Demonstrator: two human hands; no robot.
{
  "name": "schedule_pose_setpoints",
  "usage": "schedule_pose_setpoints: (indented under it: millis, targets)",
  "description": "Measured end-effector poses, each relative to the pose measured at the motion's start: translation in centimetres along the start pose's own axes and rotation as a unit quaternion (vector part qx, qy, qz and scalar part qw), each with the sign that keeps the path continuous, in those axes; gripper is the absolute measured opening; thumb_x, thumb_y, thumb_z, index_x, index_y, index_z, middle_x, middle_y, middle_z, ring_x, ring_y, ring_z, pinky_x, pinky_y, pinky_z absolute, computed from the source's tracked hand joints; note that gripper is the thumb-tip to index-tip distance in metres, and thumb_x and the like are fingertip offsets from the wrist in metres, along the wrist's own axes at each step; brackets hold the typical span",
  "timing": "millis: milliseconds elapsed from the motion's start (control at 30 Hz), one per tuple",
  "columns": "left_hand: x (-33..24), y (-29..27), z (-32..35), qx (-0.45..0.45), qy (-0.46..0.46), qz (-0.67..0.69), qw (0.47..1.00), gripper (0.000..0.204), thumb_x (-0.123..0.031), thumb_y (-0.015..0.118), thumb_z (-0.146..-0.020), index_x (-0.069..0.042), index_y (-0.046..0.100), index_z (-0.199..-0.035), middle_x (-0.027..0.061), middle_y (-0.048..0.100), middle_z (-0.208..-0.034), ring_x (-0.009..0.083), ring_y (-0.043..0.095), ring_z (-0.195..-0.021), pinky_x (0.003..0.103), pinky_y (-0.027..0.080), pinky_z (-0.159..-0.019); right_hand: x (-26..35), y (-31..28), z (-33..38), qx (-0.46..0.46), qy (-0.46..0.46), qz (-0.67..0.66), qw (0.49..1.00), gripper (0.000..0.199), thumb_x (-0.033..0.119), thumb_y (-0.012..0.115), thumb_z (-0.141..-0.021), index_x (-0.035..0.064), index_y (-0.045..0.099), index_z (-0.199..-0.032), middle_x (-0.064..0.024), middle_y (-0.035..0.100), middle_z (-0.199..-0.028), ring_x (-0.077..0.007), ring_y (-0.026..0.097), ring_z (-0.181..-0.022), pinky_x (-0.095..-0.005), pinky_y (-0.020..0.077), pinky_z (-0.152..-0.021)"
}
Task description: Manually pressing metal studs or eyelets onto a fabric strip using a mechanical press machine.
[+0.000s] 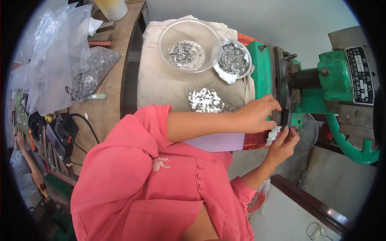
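A green hand press (335, 76) stands at the right with its dark metal die block (284, 92). My left hand (259, 114) reaches across to the block's near side, fingers bent and thumb and forefinger apart, with nothing visible between them. My right hand (282, 146) is at the block's lower end, thumb and fingertips closed together; whatever they pinch is too small to make out. A crumpled white strip (273, 135) lies between the two hands. Left of the press, behind my left forearm, is a pile of small shiny metal parts (206, 100), partly covered by the arm.
A clear tub (161, 46) of small metal parts and a paper-lined bowl (232, 60) of metal pieces stand on beige cloth (155, 80). Plastic bags (60, 52) cover the wooden table (110, 80) at left. A fan (307, 130) is below the press. Another person (24, 172) works at far left.
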State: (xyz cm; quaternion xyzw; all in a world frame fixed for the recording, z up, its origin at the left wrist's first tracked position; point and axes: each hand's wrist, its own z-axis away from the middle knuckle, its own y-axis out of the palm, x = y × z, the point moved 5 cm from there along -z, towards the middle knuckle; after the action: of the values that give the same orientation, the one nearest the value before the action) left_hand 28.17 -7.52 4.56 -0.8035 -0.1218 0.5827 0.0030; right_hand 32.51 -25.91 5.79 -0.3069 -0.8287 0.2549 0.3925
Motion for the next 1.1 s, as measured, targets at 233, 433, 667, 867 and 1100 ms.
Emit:
schedule_pose_setpoints:
  millis: [233, 433, 667, 867, 1100]
  targets:
    - [1.7, 1.8, -0.2, 0.034, -0.102, 0.117, 0.987, 0.038, -0.015, 0.073, -0.083, 0.005, 0.059, -0.112, 0.0165, 0.061, -0.106, 0.0239, 0.069, -0.092, 0.034, 0.056, -0.081, 0.7, 1.0, -0.7, -0.025, -0.018, 0.004, 1.0, 0.023, 0.016, 0.067, -0.096, -0.0008, 0.066, -0.112, -0.0152, 0.072, -0.098, -0.0237, 0.072, -0.08, -0.0337, 0.0566, -0.061]
    - [2.6, 2.1, -0.3, 0.044, -0.174, 0.243, 0.953, 0.034, -0.009, 0.069, -0.086, 0.008, 0.061, -0.115, 0.0132, 0.068, -0.105, 0.0172, 0.067, -0.098, 0.031, 0.054, -0.087, 2.1, 0.8, -1.1, -0.037, -0.083, 0.103, 0.991, 0.019, 0.016, 0.068, -0.094, 0.0027, 0.069, -0.108, -0.015, 0.071, -0.095, -0.0322, 0.07, -0.078, -0.039, 0.0544, -0.063]
    - [1.6, 1.7, -0.2, 0.09, -0.25, 0.275, 0.924, 0.038, -0.006, 0.063, -0.091, 0.008, 0.056, -0.125, 0.0147, 0.064, -0.12, 0.0166, 0.062, -0.112, 0.028, 0.049, -0.097, 2.5, 0.9, -0.8, -0.055, -0.06, 0.101, 0.992, 0.019, 0.018, 0.069, -0.093, 0.0034, 0.067, -0.106, -0.0131, 0.072, -0.091, -0.0298, 0.07, -0.071, -0.0378, 0.054, -0.059]
    - [1.5, 2.0, -0.3, 0.088, -0.258, 0.294, 0.916, 0.037, -0.008, 0.063, -0.093, 0.009, 0.055, -0.125, 0.0147, 0.064, -0.12, 0.0172, 0.062, -0.113, 0.028, 0.049, -0.097, 2.0, 1.4, -0.7, -0.052, -0.041, 0.04, 0.997, 0.02, 0.015, 0.068, -0.093, 0.002, 0.065, -0.108, -0.0137, 0.072, -0.091, -0.0297, 0.07, -0.071, -0.0376, 0.0544, -0.059]
    - [1.4, 2.6, -0.3, 0.084, -0.279, 0.366, 0.884, 0.038, -0.009, 0.056, -0.099, 0.009, 0.048, -0.131, 0.0177, 0.062, -0.123, 0.021, 0.061, -0.117, 0.03, 0.05, -0.101, 1.5, 0.7, 0.7, -0.096, -0.014, -0.01, 0.995, 0.016, 0.009, 0.067, -0.093, 0.0001, 0.065, -0.107, -0.0123, 0.072, -0.088, -0.0223, 0.071, -0.069, -0.0333, 0.0547, -0.058]
